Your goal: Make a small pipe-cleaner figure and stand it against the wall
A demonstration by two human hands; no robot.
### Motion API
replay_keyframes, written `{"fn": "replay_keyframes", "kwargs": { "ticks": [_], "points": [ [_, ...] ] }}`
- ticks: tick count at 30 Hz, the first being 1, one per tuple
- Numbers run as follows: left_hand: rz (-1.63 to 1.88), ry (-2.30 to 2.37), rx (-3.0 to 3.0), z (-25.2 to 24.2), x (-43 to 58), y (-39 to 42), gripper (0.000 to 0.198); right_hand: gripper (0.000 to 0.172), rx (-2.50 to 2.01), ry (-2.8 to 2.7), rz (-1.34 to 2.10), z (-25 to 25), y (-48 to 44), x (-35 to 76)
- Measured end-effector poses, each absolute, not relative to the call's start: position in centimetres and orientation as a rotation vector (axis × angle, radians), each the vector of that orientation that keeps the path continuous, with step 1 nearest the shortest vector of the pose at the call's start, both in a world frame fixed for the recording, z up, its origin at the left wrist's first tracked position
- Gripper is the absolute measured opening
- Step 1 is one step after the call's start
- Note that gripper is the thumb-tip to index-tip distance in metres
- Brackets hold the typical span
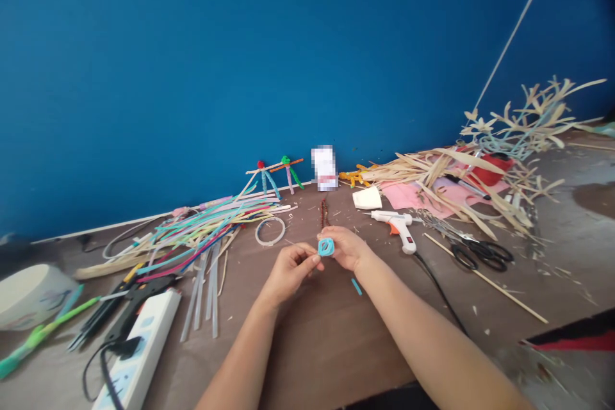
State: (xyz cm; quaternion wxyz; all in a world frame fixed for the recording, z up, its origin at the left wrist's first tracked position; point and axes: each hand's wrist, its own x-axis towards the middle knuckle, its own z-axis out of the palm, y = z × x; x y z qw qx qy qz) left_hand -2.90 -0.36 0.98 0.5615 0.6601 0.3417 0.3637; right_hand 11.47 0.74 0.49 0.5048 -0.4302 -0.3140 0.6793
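Note:
A small light-blue coil (326, 247), seemingly bent pipe cleaner, is held up over the middle of the table. My left hand (296, 269) pinches its left side between thumb and fingers. Around its right and far side my right hand (346, 247) is closed. Some of the fingertips on both hands are hidden. Below my right wrist a short blue strip (356, 286) lies on the table. Beyond my hands is a brown twisted strand (324, 211).
A white glue gun (396, 224) with a black cord lies right, near black-handled scissors (480, 252). A power strip (144, 349) and clear glue sticks (206, 288) are left. Pipe cleaners (206, 230) lie behind them. Two pipe-cleaner figures (288, 173) lean on the blue wall (269, 64).

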Motion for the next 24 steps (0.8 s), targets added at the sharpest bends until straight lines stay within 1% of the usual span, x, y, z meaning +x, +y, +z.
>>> {"fn": "replay_keyframes", "kwargs": {
  "ticks": [5,11,17,24],
  "points": [
    [1.094,0.939,1.431,-0.3,-2.2,0.0,0.019,0.014,-1.158,-0.637,1.461,-0.3,1.1,10.9],
    [1.348,1.028,1.301,-1.0,-1.8,0.3,0.019,0.020,-1.194,-0.564,1.250,0.0,0.8,9.4],
    [1.451,1.109,1.230,-1.1,-1.9,0.6,0.021,0.023,-1.145,-0.652,1.053,0.5,-0.2,8.4],
    [1.584,1.222,1.275,-1.6,-2.1,0.5,0.022,0.024,-1.156,-0.758,1.023,0.3,-1.0,7.2]
  ]
}}
